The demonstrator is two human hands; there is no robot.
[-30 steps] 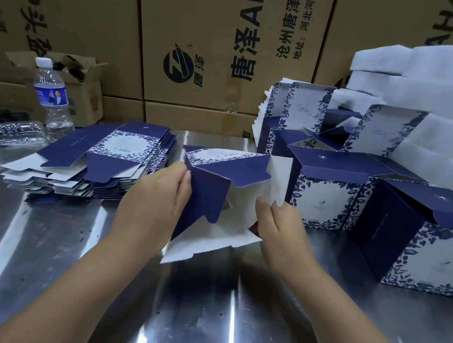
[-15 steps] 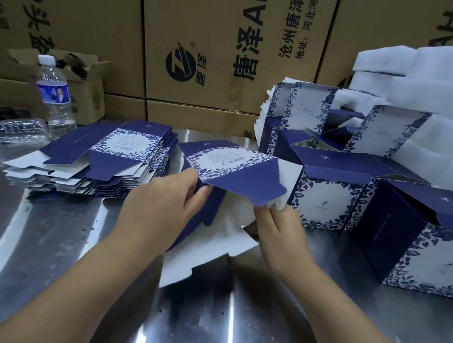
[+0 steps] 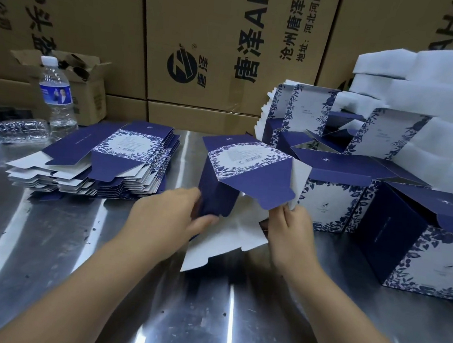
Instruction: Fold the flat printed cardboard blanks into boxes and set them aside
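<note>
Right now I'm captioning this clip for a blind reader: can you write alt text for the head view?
A person folds a navy floral blank at a steel table, left hand gripping its side panel, right hand pinching a flap. A stack of flat ones lies left, folded boxes stand right.

Both forearms outstretched, left hand point(image 3: 167, 218) and right hand point(image 3: 290, 234) in pinch grips on the blank point(image 3: 249, 159).

Upright water bottle point(image 3: 56, 92), crushed bottle point(image 3: 17, 129), brown cartons point(image 3: 205, 43), foam point(image 3: 438, 90) rt.
</note>
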